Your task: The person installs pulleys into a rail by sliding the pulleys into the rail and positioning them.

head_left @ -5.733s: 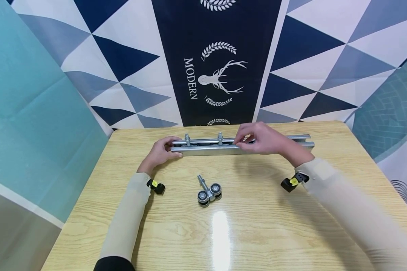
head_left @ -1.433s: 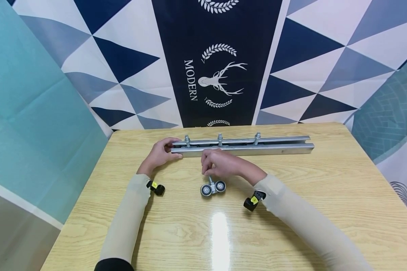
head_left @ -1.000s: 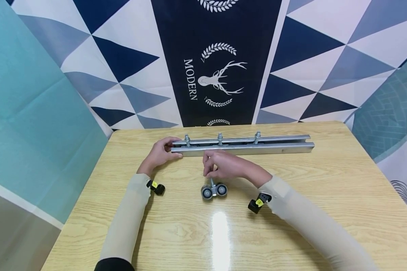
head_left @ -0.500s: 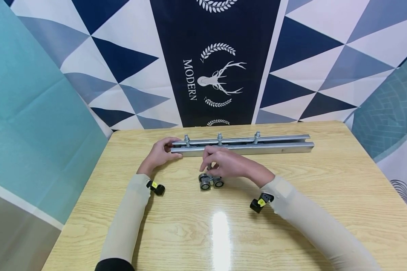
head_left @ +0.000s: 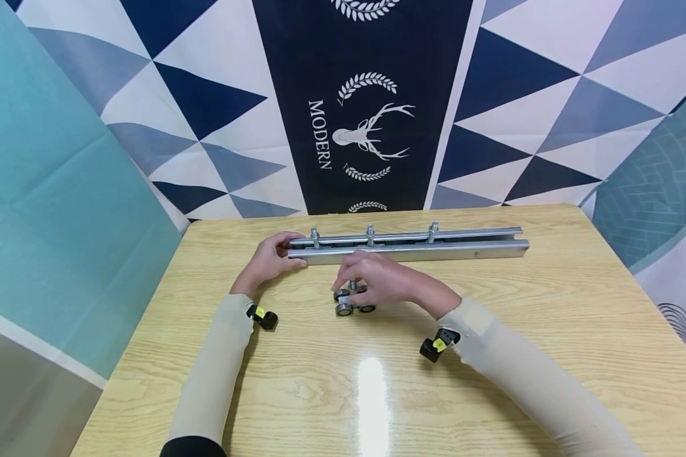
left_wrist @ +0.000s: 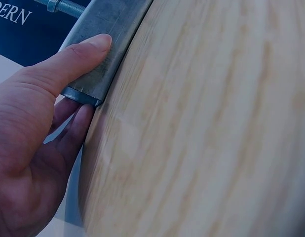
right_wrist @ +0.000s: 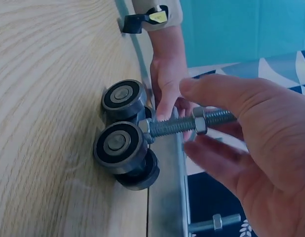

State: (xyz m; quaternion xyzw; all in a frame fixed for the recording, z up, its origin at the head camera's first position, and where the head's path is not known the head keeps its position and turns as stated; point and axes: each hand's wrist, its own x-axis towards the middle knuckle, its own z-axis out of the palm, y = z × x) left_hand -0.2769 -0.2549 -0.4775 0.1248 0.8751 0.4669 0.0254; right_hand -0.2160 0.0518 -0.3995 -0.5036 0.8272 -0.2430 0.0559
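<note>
At its left end, a metal U-shaped rail point(head_left: 463, 252) is gripped by my left hand point(head_left: 269, 259); in the left wrist view the thumb presses the rail's side and the fingers lie at its end. Three threaded bolts with nuts stand up from the rail's slot, one of them a bolt point(head_left: 432, 233) near the middle. In front of the rail a roller trolley point(right_wrist: 120, 148) stands on its wheels, its bolt upright. My right hand point(head_left: 385, 278) is around that bolt; in the right wrist view the thumb and fingers are spread apart, off the threads.
The wooden table point(head_left: 297, 381) runs up to a patterned cloth backdrop point(head_left: 371, 127) right behind the rail. A teal panel point(head_left: 63, 190) borders the left side. Each wrist carries a small black camera, such as the right wrist camera point(head_left: 434, 346).
My right hand came from the third bolt in the rail to the trolley, which lay tipped over and now stands on its wheels. Its fingers have parted from the bolt. My left hand stayed put.
</note>
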